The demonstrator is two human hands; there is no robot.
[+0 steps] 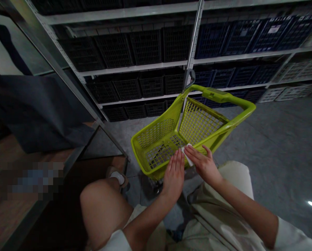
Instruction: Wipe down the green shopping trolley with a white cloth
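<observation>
Right hand [201, 165] lies nearly flat, fingers extended, tips on a folded white wipe [187, 155] at the near rim of a lime-green plastic shopping basket [156, 153]; can't tell if the thumb pinches it. Left hand [173, 176] is open, fingers straight, just beside the wipe, gripping nothing we can see. Wipe looks thin, soft and v. light, so it'd likely crumple; we'd pinch it by its folded edge. Basket sits directly ahead of both hands, its rim right under the fingertips. It's stiff moulded mesh, prob. light, and its smooth rim could slip, so we'd take it by the green handle bar [218, 94] past the hands. Metal pole [195, 35] rises beyond the basket, farther from the hands. Further on, black crates [145, 47] sit on shelving. Grey floor [276, 157] spreads right of right hand; bare knee [101, 209] sits left of left hand.
</observation>
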